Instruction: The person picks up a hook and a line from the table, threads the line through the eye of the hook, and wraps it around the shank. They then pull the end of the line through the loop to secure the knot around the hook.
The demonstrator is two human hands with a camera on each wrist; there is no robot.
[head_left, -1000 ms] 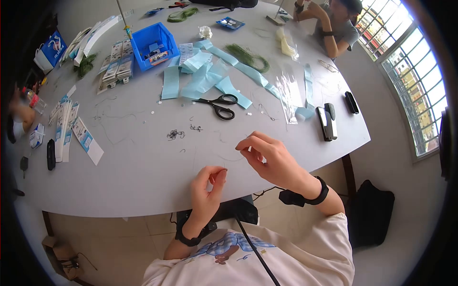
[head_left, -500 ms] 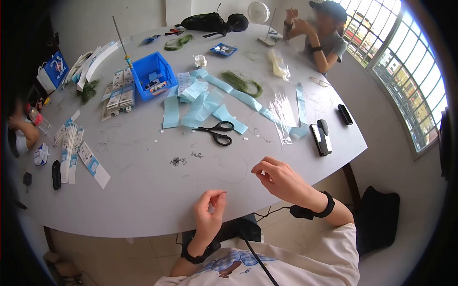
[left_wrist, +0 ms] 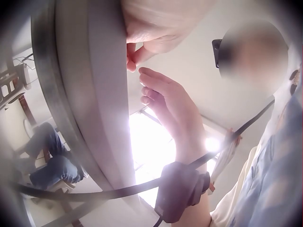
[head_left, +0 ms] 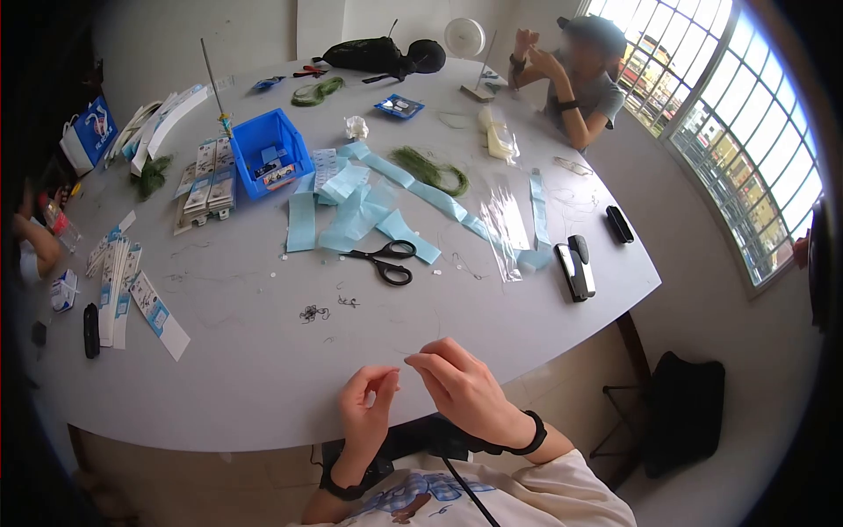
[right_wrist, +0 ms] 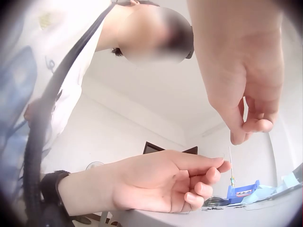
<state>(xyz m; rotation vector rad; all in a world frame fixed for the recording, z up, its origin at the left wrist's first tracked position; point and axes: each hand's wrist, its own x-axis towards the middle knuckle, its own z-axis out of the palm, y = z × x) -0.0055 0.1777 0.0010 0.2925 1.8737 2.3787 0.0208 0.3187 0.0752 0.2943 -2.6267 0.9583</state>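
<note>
Left hand [head_left: 365, 413]: my thumb and forefinger meet; contents too fine to tell.
Right hand [head_left: 465, 395]: fingertips bunched, near my left; what they hold, I cannot tell.
Dark hooks [head_left: 313, 314]: loose on table [head_left: 228, 395], beyond my hands.
Scissors [head_left: 386, 255]: farther.

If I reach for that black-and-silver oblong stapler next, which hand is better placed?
Probably your right hand: the stapler lies at the right of the grey table, on that hand's side; your left hand would likely cross past it. Whether either holds something fine is unclear.

Left hand [head_left: 363, 411] beside right hand [head_left: 471, 397] (apart)
</note>
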